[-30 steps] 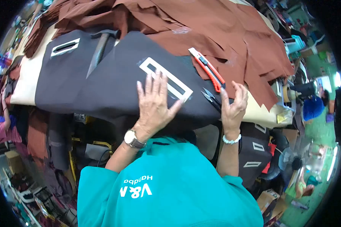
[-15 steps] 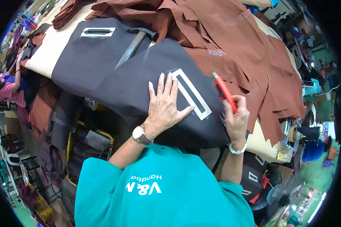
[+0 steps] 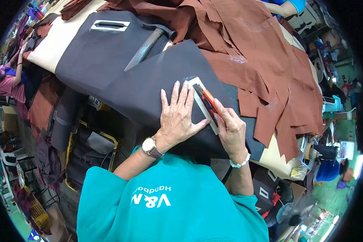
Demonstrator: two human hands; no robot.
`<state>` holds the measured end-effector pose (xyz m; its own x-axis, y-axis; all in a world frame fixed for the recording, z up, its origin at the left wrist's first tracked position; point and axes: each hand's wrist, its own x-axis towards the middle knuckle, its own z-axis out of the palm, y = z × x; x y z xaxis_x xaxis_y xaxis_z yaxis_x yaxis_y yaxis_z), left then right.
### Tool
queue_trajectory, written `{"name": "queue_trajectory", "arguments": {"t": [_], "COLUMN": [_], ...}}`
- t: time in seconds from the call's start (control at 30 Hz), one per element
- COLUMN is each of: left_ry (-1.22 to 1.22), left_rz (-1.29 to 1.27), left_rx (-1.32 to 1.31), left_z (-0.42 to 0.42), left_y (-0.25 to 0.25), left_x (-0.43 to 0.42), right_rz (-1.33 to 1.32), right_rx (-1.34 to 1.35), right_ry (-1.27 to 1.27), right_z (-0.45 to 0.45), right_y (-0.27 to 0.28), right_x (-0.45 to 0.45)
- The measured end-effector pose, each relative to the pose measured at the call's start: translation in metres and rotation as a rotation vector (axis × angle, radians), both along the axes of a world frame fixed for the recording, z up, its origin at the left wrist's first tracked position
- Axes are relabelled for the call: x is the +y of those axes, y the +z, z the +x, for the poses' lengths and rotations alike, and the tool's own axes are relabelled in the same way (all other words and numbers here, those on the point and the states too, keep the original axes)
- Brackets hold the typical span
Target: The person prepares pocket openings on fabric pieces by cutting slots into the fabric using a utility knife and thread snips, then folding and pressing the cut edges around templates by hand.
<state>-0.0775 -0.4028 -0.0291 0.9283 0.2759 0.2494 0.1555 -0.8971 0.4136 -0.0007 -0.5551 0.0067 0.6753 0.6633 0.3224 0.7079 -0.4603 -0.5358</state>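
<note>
My left hand (image 3: 177, 117) lies flat with fingers spread on a dark grey sheet of material (image 3: 141, 90). Its thumb and fingertips touch the left border of a white rectangular frame (image 3: 199, 107) stuck on the sheet. In my right hand (image 3: 232, 131) is a red utility knife (image 3: 208, 98), gripped along its body and laid lengthwise over the frame's dark middle. The knife's front end is near the frame's far end; whether the blade touches the material I cannot tell. My right fingers cover the frame's near right part.
A hammer (image 3: 147, 48) rests on the dark sheet beyond my left hand. Farther left is a second white frame (image 3: 126, 24) with a dark slot. Brown material (image 3: 262, 72) is heaped over the cream tabletop (image 3: 44, 50). Another person's arm (image 3: 280, 9) reaches in at top right.
My right hand has brought the utility knife leftward from beside the sheet onto the white frame. The sheet's right edge has shifted left, uncovering a dark surface. My left hand stays nearly in place.
</note>
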Motion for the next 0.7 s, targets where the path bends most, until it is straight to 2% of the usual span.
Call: {"name": "queue_trajectory", "arguments": {"t": [0.43, 0.53, 0.6, 0.7], "left_ry": [0.006, 0.007, 0.006, 0.009], "left_rz": [0.004, 0.004, 0.002, 0.003], "left_rx": [-0.019, -0.022, -0.036, -0.075], "left_z": [0.000, 0.000, 0.000, 0.002], "left_y": [-0.001, 0.000, 0.000, -0.001], "left_x": [0.001, 0.001, 0.000, -0.001], "right_rz": [-0.009, -0.170, -0.379, -0.515], "right_rx": [-0.043, -0.069, -0.107, -0.175], "right_ry": [0.018, 0.030, 0.028, 0.110], "right_z": [0.002, 0.004, 0.008, 0.019], "right_y": [-0.002, 0.017, 0.038, 0.059], "right_x": [0.003, 0.007, 0.016, 0.029]}}
